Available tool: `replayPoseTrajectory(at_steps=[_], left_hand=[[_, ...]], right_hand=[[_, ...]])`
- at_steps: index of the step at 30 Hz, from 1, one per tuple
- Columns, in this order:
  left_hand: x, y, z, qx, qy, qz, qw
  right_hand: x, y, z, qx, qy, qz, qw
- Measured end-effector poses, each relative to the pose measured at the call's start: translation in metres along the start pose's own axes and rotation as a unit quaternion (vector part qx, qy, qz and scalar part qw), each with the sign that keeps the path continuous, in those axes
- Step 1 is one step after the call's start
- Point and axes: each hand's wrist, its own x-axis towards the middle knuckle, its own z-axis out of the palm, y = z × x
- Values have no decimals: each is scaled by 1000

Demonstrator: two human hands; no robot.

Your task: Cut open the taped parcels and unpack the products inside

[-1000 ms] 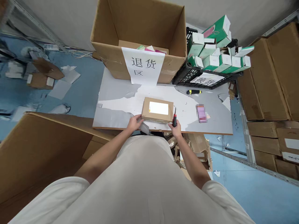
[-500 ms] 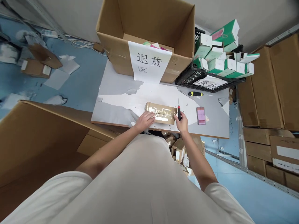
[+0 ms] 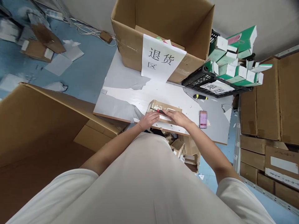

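Observation:
A small taped cardboard box [image 3: 171, 106] lies on the table in front of me, with shiny clear tape over its left end. My left hand [image 3: 149, 120] grips the near left corner, fingers together over the edge and thumb hidden. In my right hand [image 3: 175, 117] is a utility knife [image 3: 160, 111] with a black handle and a red collar. The knife lies low across the top of the box and points left, its thin blade over the taped left part. Whether the blade is in the tape is too small to tell.
A large open carton [image 3: 130, 51] with a paper sign stands at the back. Right of it, a black crate [image 3: 198, 79] holds several green-and-white boxes. A black-and-yellow tool [image 3: 200, 97] and a phone [image 3: 203, 119] lie on the right. Another open carton [image 3: 46, 124] stands left.
My right hand has moved from the box's right end onto its top, and the knife has swung from pointing away to pointing left. My left hand has slid to the near left corner.

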Motion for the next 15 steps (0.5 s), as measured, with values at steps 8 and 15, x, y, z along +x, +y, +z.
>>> replayPoseTrajectory(at_steps=[8, 15], left_hand=[[-1, -2, 2, -1, 2, -5, 1000], [-6, 0, -1, -13, 4, -9, 1000]], right_hand=[[-5, 2, -10, -69, -74, 43, 994], [-47, 28, -5, -104, -107, 85, 985]])
